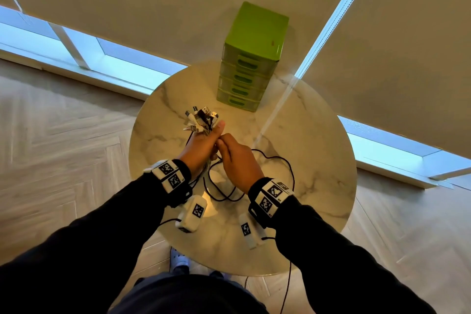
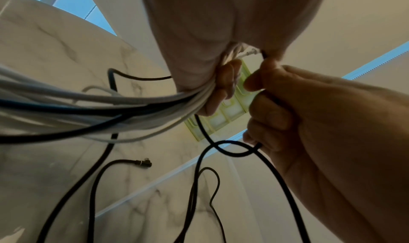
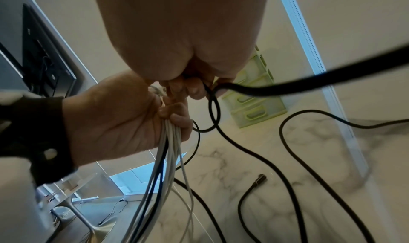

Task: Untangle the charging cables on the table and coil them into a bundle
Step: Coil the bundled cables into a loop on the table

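My left hand point(image 1: 204, 143) grips a bunch of white and dark charging cables point(image 3: 163, 152) above the round marble table point(image 1: 318, 160), their USB plugs point(image 1: 201, 117) fanning out past my fingers. The cable lengths point(image 2: 88, 106) hang down from that fist. Right beside it, my right hand point(image 1: 234, 158) curls its fingers point(image 2: 265, 117) round a black cable point(image 2: 232, 152). That cable loops over the tabletop point(image 1: 280, 160) and trails off the near edge. A loose black plug end point(image 3: 260, 178) lies on the marble.
A green plastic drawer unit point(image 1: 252, 58) stands at the far side of the table. Roller blinds and low windows lie beyond it. The wooden floor point(image 1: 63, 135) surrounds the table, and a white shoe point(image 1: 178, 257) shows under its near edge.
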Demonstrator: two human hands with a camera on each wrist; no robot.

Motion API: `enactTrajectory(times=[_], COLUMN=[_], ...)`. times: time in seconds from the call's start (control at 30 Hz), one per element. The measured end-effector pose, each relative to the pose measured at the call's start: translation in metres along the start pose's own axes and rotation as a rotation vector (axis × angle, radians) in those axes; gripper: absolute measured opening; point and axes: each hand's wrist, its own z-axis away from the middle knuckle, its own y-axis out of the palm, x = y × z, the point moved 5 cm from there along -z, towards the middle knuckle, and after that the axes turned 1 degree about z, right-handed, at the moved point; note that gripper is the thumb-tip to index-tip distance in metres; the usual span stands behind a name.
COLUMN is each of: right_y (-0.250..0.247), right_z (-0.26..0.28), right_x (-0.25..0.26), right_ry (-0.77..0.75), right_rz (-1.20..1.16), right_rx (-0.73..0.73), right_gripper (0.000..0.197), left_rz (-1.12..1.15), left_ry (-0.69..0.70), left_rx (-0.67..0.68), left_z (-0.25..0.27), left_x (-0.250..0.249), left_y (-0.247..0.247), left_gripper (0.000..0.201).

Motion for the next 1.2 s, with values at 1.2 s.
enactTrajectory(times=[1.2], right_y=[0.019], right_z=[-0.030], right_x=[0.046], right_ry=[-0.059], right_rz=[0.043], right_rx=[0.199], right_gripper=[0.027], left_rz=[0.191], left_ry=[0.077], left_rx=[-0.160], left_z=[-0.008], left_x=[-0.062], left_y=[-0.045], left_gripper=[0.040])
